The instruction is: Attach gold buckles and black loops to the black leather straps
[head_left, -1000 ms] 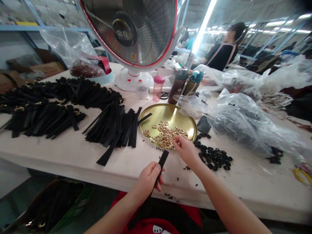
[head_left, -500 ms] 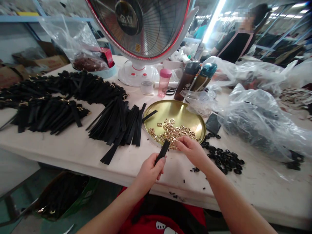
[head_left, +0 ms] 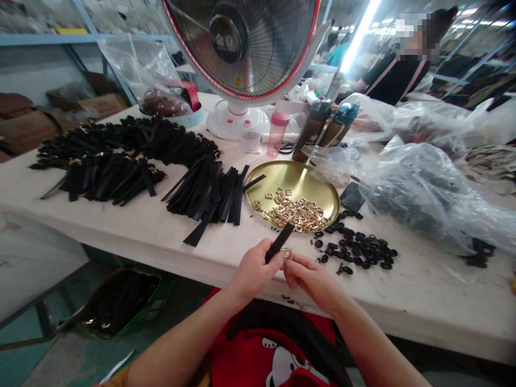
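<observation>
My left hand [head_left: 253,270] is closed around a black strap [head_left: 280,242] whose end sticks up toward the tray. My right hand [head_left: 307,275] pinches a small gold buckle [head_left: 286,252] right beside that strap, over the table's near edge. Just beyond lies a round gold tray [head_left: 318,188] holding several gold buckles [head_left: 299,213]. Loose black rings [head_left: 357,250] are scattered to the tray's right. Piles of black straps [head_left: 209,191] cover the table to the left.
A large fan [head_left: 245,48] stands at the back, with a pink cup [head_left: 277,133] and bottles [head_left: 312,129] near it. Clear plastic bags [head_left: 423,188] fill the right side. A box of straps [head_left: 121,303] sits on the floor. Another person [head_left: 397,70] works beyond.
My right hand left the tray with a buckle and came back to meet the strap in my left hand. Both hands drew nearer to me; the view shifted right.
</observation>
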Demonstrator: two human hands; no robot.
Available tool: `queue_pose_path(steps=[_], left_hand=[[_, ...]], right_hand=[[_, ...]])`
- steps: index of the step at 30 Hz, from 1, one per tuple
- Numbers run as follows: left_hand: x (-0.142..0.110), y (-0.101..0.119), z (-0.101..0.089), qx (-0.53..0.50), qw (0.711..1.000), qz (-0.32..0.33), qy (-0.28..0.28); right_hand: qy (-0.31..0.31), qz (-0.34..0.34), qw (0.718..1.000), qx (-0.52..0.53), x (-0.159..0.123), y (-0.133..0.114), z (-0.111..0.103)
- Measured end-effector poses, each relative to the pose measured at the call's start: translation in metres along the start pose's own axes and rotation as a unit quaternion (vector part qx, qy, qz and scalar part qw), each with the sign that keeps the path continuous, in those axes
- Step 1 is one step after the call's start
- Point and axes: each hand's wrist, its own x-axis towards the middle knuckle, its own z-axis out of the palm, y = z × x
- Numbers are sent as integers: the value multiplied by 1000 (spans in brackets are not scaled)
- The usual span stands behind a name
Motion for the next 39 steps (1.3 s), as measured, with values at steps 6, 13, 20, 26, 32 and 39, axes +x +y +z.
queue_pose_path(steps=[6,13,20,26,32,39], left_hand=[[-4,3,6,-55,996,-61,-35],[-5,7,12,-153,982,-98,-49],[-3,2,17,-133,984,-106,-63],[-7,-1,23,51,997,11,-56],[-1,-7,22,-21,999,-37,-33],[1,-7,20,-131,983,-112,-63]], right_hand=[[125,-74,987,-74,-14,-3,-4],[23,-70,997,-24,-16,3,0],[112,-73,989,59,-11,8,-4],[169,-63,975,133,1,19,2],[118,-46,987,99,-1,24,-2],[0,-7,998,65,-13,20,-4]])
